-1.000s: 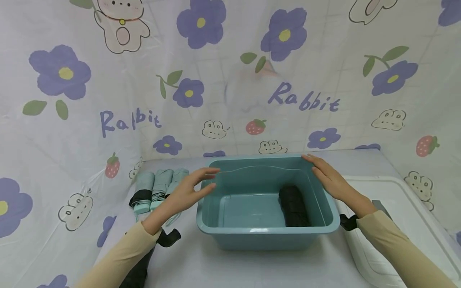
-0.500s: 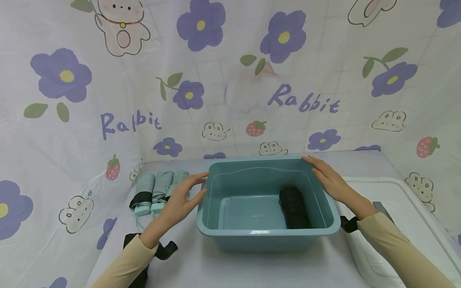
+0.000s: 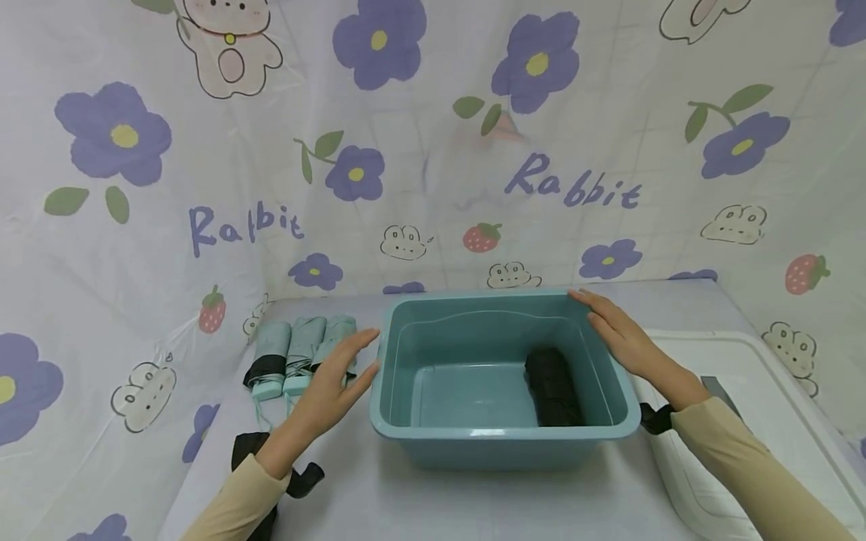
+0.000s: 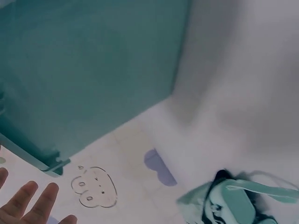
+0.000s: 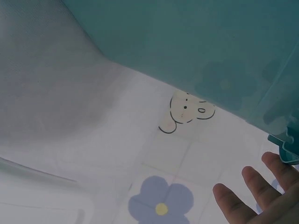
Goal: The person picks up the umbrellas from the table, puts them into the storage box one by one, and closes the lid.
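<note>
A teal plastic tub (image 3: 504,433) stands in the middle of the table, with a rolled black bundle (image 3: 553,387), likely a folded umbrella, lying inside at the right. My left hand (image 3: 328,394) is just off the tub's left side, fingers spread and holding nothing. In the left wrist view the left fingers (image 4: 42,203) show apart from the tub wall. My right hand (image 3: 625,342) rests its extended fingertips on the tub's far right rim. Behind my left hand lie several folded light-green umbrellas (image 3: 272,349), with black bands and wrist cords.
A white lid (image 3: 758,428) with a grey handle piece lies on the table to the right, partly under my right forearm. Something black (image 3: 246,447) lies beneath my left forearm. A patterned curtain (image 3: 446,150) hangs close behind the tub.
My left hand has drawn back leftward from over the tub's left rim to just outside it. My right hand has stayed at the rim, and the tub has not moved.
</note>
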The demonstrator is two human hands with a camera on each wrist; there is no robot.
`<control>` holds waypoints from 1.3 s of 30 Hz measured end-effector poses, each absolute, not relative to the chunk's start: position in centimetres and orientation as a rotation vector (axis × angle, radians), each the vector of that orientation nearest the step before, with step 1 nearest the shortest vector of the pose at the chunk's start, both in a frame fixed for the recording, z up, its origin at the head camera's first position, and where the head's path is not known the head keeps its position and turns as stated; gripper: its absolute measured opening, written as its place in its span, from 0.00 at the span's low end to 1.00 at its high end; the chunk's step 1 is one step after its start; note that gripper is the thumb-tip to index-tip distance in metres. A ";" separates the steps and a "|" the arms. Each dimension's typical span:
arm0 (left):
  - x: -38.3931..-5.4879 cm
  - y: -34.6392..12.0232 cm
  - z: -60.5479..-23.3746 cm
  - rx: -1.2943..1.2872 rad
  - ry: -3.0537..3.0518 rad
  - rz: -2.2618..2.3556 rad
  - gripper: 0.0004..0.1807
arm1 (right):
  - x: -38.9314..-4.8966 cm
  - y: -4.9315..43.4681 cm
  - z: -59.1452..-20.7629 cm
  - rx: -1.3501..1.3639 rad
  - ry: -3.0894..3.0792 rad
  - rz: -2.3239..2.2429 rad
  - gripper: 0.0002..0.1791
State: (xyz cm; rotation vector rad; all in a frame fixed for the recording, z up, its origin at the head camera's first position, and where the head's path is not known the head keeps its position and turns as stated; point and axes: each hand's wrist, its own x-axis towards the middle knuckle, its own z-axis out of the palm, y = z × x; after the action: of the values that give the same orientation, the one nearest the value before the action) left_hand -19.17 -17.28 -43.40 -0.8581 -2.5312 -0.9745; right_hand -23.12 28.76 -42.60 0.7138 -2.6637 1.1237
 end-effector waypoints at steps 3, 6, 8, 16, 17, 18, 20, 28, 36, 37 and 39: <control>-18.9 -17.7 -43.8 -0.835 -2.547 -0.931 0.29 | -23.1 28.8 -42.6 0.704 -2.665 1.125 0.24; -18.7 -18.2 -44.4 -0.819 -2.558 -0.892 0.30 | -23.1 28.8 -42.6 0.702 -2.666 1.125 0.24; -18.7 -18.5 -44.8 -0.815 -2.560 -0.867 0.30 | -23.1 28.8 -42.7 0.702 -2.669 1.131 0.24; -18.6 -19.8 -46.0 -0.791 -2.576 -0.793 0.30 | -23.1 28.8 -42.7 0.701 -2.660 1.145 0.24; -18.6 -20.0 -46.1 -0.785 -2.584 -0.780 0.30 | -23.1 28.7 -42.7 0.702 -2.660 1.146 0.24; -18.5 -20.2 -46.3 -0.784 -2.592 -0.763 0.31 | -23.1 28.7 -42.7 0.703 -2.660 1.147 0.24; -18.3 -20.6 -46.6 -0.775 -2.614 -0.748 0.32 | -23.0 28.7 -42.7 0.700 -2.664 1.148 0.24; -17.3 -22.1 -47.2 -0.715 -2.735 -0.726 0.32 | -23.1 28.8 -42.7 0.688 -2.670 1.130 0.24; -16.4 -23.3 -48.0 -0.716 -2.795 -0.669 0.33 | -23.1 28.8 -42.6 0.689 -2.669 1.153 0.24; -16.3 -23.5 -48.1 -0.715 -2.808 -0.654 0.33 | -23.1 28.8 -42.7 0.688 -2.670 1.153 0.24; -16.1 -23.9 -48.0 -0.710 -2.839 -0.640 0.34 | -23.1 28.8 -42.7 0.688 -2.671 1.154 0.24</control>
State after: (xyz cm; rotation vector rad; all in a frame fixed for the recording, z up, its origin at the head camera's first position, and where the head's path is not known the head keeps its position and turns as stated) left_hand -16.12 -23.88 -48.03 -0.7104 -2.8392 -0.6402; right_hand -23.14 28.84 -42.73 0.6875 -2.6705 1.1537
